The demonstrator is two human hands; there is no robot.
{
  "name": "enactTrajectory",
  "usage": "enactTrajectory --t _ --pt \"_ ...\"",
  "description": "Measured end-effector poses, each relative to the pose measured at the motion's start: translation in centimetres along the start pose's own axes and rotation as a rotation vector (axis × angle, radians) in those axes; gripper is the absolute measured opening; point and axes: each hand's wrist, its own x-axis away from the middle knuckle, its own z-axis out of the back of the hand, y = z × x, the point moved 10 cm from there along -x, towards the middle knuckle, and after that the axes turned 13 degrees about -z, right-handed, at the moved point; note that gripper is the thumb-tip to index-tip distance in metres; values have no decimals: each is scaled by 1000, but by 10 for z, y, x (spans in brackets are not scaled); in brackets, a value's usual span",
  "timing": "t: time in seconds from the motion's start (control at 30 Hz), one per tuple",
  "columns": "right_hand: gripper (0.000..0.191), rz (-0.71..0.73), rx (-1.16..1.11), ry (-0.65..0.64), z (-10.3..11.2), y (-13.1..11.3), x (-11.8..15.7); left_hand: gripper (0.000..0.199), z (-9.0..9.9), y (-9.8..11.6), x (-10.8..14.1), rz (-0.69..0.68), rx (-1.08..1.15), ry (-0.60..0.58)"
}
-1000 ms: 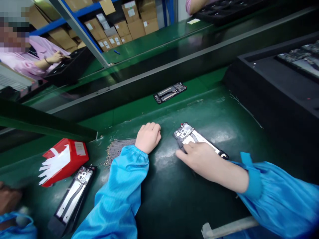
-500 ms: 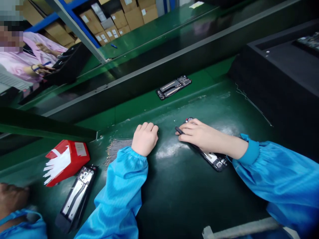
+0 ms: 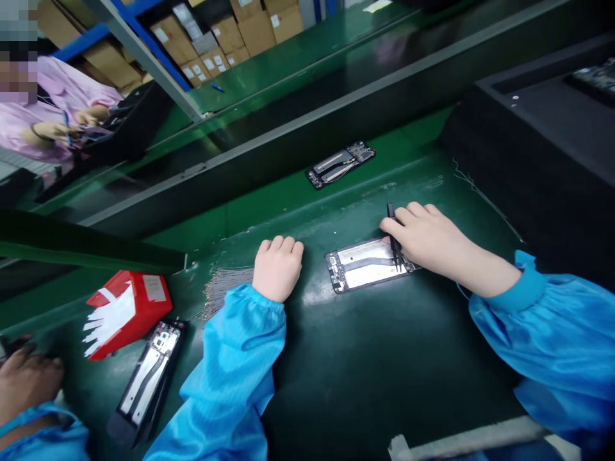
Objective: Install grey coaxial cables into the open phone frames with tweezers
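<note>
My right hand [image 3: 425,240] grips black tweezers [image 3: 394,240], tips pointing down over an opened phone chassis [image 3: 368,264] on the green bench. The chassis lies nearly level, its silver plates and dark flex cable showing, and my hand covers its right end. My left hand [image 3: 277,269] rests on the bench, fingers curled in and their tips hidden. Beside it fans out a bundle of thin grey cables [image 3: 227,287], partly under my hand and sleeve; whether my fingers hold any of them I cannot see.
More phone chassis lie at left [image 3: 148,381] and on the conveyor strip [image 3: 341,164]. A red box [image 3: 148,298] holds white strips. A black bin [image 3: 523,147] stands at right. Another worker's hand [image 3: 31,378] is at lower left; a person in pink [image 3: 62,96] sits across.
My right hand has moved right, with the tweezers now pointing down. The chassis near it has turned from a slant to nearly level. The conveyor phone has shifted slightly right; my left hand stays put.
</note>
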Motion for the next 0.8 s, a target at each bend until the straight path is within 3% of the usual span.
enactTrajectory --t 0.13,0.2,0.4,0.5,0.63,0.8 --pt "20 -59 16 -11 4 5 1 10 1 3 2 -23 41 30" --pt "21 -85 -79 -10 11 1 0 11 4 11 0 -52 104 61" --pt "25 -28 -1003 -161 29 -47 1 13 6 41 -5 -94 336 132" --pt "17 -88 -1249 -169 29 -56 -3 14 1 40 0 -41 466 157" --pt "5 -180 -1291 -271 11 -60 -7 15 -1 36 8 -5 608 213" --pt "2 -212 -1248 -293 5 -61 -6 16 3 35 8 12 585 240"
